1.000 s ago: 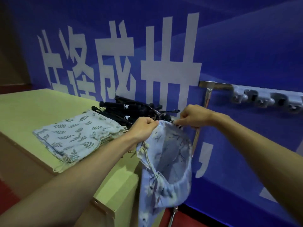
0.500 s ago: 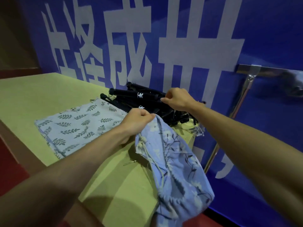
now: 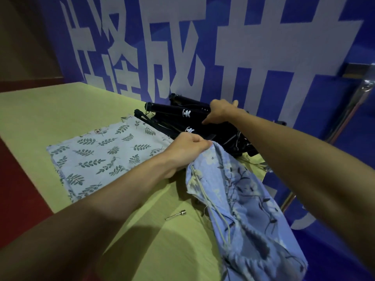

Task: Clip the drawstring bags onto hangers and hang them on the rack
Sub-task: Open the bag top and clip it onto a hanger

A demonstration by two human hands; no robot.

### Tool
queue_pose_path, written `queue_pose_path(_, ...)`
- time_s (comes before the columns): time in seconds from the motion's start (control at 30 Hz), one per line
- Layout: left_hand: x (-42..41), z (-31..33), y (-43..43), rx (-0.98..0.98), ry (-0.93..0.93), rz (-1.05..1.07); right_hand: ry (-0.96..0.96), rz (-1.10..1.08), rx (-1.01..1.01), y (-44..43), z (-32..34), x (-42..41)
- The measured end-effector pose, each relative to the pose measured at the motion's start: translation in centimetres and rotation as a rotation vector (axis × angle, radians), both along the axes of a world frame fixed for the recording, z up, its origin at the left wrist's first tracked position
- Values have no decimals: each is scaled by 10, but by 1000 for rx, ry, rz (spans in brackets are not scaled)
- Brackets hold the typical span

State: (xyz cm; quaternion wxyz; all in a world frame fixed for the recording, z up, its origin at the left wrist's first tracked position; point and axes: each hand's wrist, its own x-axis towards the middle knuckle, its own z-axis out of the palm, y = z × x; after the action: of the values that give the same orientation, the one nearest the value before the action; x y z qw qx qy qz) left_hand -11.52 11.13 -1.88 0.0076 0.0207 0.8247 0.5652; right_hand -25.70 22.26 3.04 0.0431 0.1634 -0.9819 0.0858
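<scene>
The left hand (image 3: 187,148) is closed in a fist round the top edge of the blue floral drawstring bag (image 3: 243,199), with its fingers curled tight into the cloth. From that fist the bag's long axis runs down and to the right. It lies across the desk's (image 3: 40,110) right corner and droops past the edge, with its pale cords trailing along it.

The right hand (image 3: 221,112) lies farther off, on the pile of black hangers (image 3: 182,114) by the blue wall (image 3: 324,98). Its thumb is raised and its fingers are bent down onto the top bar. Whether they have really closed round it I cannot tell.

The hanger bars lie roughly left to right along the wall, just beyond the left fist and slightly to its right. The right hand is therefore the nearer one for lifting a hanger, and the bag's held edge already points towards the pile.

The chrome rack post (image 3: 353,114) stands to the right, off the desk. A leaf-print bag (image 3: 105,157) lies flat left of the fist, and a small metal pin (image 3: 175,214) lies on the desk nearer the camera.
</scene>
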Motion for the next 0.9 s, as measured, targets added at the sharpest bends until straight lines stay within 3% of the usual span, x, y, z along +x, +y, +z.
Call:
queue_pose_path(0.27,10,5,1,8,-20,3,344,29,104,-2,10,17)
queue_pose_path(0.4,20,15,9,14,-10,-2,389,5,76,22,30,39)
queue_pose_path(0.5,28,21,18,33,5,5,347,-60,-96,42,40,61)
queue_pose_path(0.73,55,39,53,108,13,9,197,-139,-785,126,52,119)
queue_pose_path(0.9,65,42,75,100,48,26,160,-98,-945,146,59,145)
